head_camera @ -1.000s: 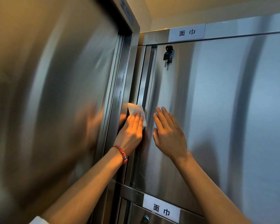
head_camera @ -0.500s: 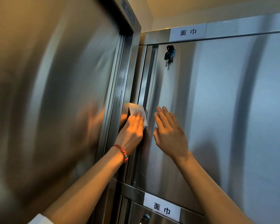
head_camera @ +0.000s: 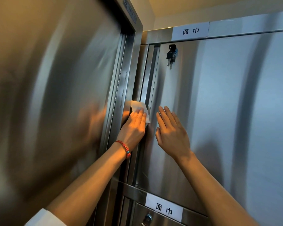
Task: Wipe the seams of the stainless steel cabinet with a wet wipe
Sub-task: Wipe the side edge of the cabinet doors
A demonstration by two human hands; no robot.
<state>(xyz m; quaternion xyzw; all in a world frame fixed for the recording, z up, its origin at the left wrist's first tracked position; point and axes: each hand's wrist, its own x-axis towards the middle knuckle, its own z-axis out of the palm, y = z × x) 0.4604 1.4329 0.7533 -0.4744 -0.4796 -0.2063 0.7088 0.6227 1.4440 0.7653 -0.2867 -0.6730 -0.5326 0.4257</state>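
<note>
Pressure from your flat left hand [head_camera: 134, 128] pushes the wet wipe [head_camera: 140, 107] into the vertical seam [head_camera: 151, 75] at the cabinet door's left edge, while your right hand [head_camera: 171, 132], fingers straight and holding nothing, leans on the door panel [head_camera: 219, 111] just beside it, probably to steady it.

The cabinet door [head_camera: 219, 111] is brushed stainless steel, smooth and softly reflective. The wet wipe [head_camera: 140, 107] looks thin, white and matt.

Black-headed keys [head_camera: 170, 54] on a blue ring [head_camera: 176, 50], upper label [head_camera: 190, 31] above, lower label [head_camera: 164, 208] far beneath.
</note>
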